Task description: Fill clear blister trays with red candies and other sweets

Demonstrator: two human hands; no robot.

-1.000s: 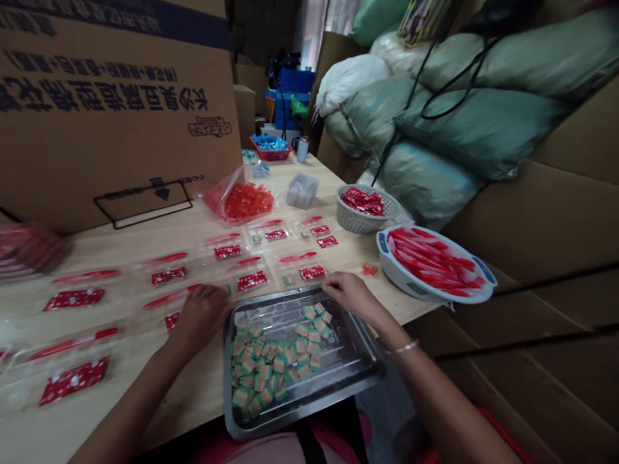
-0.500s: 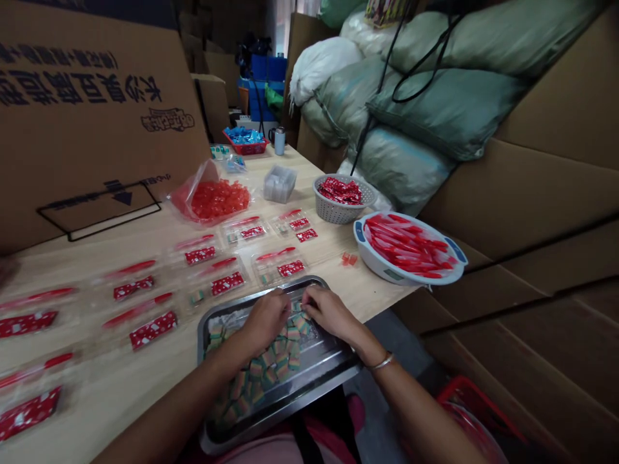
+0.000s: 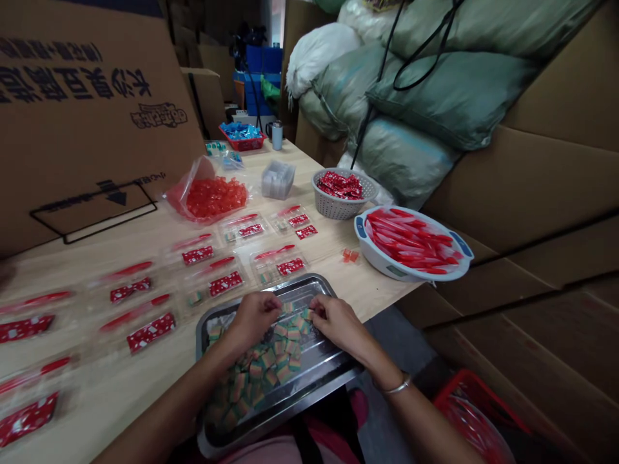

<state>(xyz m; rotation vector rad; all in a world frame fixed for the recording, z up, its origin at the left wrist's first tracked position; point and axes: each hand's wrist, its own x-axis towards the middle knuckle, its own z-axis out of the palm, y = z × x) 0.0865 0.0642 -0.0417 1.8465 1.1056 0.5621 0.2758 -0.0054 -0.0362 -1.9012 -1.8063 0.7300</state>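
A metal tray (image 3: 319, 374) at the table's near edge holds many small striped green-and-pink pieces (image 3: 278, 351), rectangular and lightly powdered. Over its left far part is my left hand (image 3: 256, 316), closed with thumb and fingers together; what they pinch, if anything, cannot be made out. My right hand (image 3: 336, 320) is over the right far part, fingertips pinched close to a striped piece (image 3: 306, 314); whether it grips that piece is unclear. Between the hands lies another striped piece (image 3: 288, 307). A bracelet sits on my right wrist.
Clear plastic trays with red packets (image 3: 226, 283) and red sticks stand in rows on the left. Behind are a bag of red pieces (image 3: 216, 198), stacked clear containers (image 3: 278, 180), a grey basket (image 3: 333, 205) and a basin (image 3: 401, 265) of red wrapped sticks. A large carton (image 3: 91, 142) borders the left.
My hands have moved apart, the left one leftward and the right one slightly right. A striped piece now shows between them. The view has shifted slightly.
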